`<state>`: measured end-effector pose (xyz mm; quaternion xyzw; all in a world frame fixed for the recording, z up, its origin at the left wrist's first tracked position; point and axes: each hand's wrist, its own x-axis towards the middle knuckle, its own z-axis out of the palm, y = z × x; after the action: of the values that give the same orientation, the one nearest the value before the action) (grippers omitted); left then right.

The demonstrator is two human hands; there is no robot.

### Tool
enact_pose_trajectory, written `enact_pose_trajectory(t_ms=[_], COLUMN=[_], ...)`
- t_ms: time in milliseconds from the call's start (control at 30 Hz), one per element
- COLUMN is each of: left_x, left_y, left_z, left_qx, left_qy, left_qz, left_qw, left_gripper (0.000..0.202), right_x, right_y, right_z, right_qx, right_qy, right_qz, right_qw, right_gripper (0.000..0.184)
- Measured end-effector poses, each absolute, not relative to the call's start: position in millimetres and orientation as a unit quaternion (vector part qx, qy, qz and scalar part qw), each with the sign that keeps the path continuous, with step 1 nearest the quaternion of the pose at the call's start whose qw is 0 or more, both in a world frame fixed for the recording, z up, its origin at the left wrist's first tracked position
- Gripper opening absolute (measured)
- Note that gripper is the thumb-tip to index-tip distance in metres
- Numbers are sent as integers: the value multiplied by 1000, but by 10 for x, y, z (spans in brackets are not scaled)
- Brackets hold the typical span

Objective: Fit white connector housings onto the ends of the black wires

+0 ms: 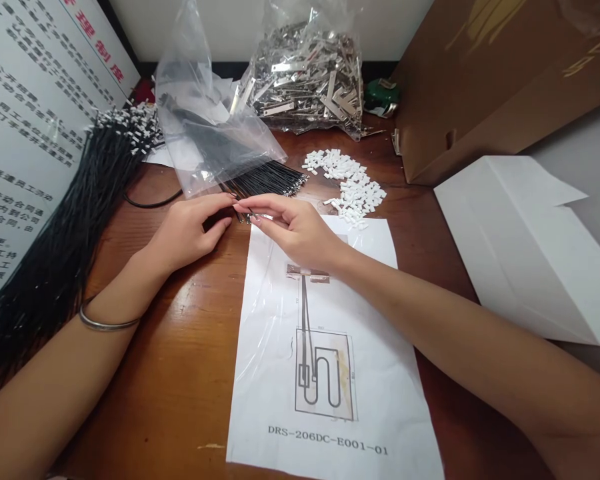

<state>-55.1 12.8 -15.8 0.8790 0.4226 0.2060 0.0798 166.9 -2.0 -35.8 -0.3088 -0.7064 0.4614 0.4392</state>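
My left hand (193, 227) and my right hand (303, 230) meet at the fingertips above the table. Between my right thumb and fingers is a thin black wire (253, 213), mostly hidden by them. The fingers of my left hand curl round the wires at the same spot, its thumb a little apart from the index finger. Metal-tipped ends show just below the fingertips. Right behind lies a bundle of black wires (265, 179) with bare metal terminals, partly under a clear plastic bag (200, 140). A pile of small white plastic sleeves (355, 190) is beyond my right hand.
A printed drawing sheet (325, 440) lies under my right forearm. Black wires with white-sleeved ends (80, 193) are heaped at left by a printed board (25, 100). At the back stand a bag of metal strips (305, 80) and a green roll (381, 97); right, cardboard (480, 73) and a white box (525, 253).
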Motion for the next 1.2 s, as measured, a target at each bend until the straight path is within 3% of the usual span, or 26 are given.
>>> enact_pose_trajectory(t_ms=[133,400,733,967,1200], left_x=[-531,-462,-416,-458,-468], left_y=[108,55,30,65,77], left_z=[-137,-151,-136,-156,-148], left_qx=[901,912,900,905,923], left_qy=[378,404,435,425,373], left_qz=[189,60,12,16,71], left_qw=[103,49,23,24,58], left_gripper=[47,55,62,67,63], right_x=[1669,1670,1736,1701,1687], right_y=[-20,-53,0,-20,-60], right_z=[-364,-341,-369,-367,-327], right_qx=[-303,-313,-174,-233,-296], right_qy=[-708,-744,-772,-741,-724], right_qz=[458,395,434,458,474], right_qw=[445,440,432,433,404], right_gripper=[29,22,10,13,29])
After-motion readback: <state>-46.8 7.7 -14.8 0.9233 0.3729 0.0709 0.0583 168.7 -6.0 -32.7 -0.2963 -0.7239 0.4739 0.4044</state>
